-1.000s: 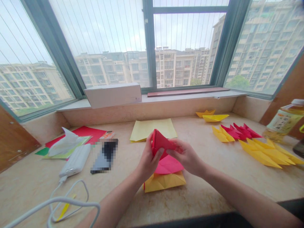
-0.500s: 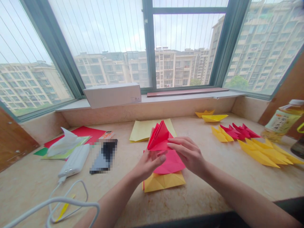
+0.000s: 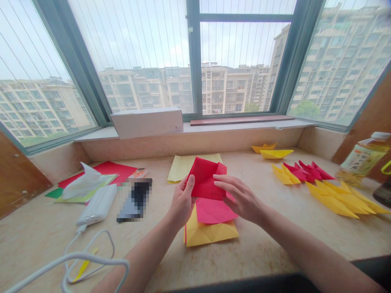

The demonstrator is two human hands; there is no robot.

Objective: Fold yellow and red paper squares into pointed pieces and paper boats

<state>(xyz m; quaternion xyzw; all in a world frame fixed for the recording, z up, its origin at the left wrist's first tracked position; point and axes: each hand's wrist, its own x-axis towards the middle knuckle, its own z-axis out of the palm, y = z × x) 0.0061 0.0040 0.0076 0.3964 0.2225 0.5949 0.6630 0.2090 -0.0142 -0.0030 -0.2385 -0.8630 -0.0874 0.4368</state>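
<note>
A folded red paper [image 3: 205,179] is held up above the counter, its broad face toward me and a flap standing at its right side. My left hand [image 3: 182,200] grips its left edge, thumb on the front and fingers behind. My right hand [image 3: 241,198] is at the right edge, fingertips against the front and the lower fingers partly hidden behind. Beneath lies a creased pink-red paper [image 3: 215,212] on top of folded yellow paper [image 3: 210,236]. Pale yellow sheets [image 3: 179,167] lie behind the held paper.
Folded yellow boats [image 3: 339,199] and red folded pieces [image 3: 314,170] sit at right, near a drink bottle [image 3: 362,158]. At left are a phone [image 3: 134,201], a white power bank [image 3: 97,205] with its cable [image 3: 70,257], and a tissue pack [image 3: 82,185]. A white box [image 3: 146,123] rests on the sill.
The red paper has turned from a pointed, layered shape to a flatter, squarish face toward me. My left thumb has moved up onto its front; my right hand stays at its right edge.
</note>
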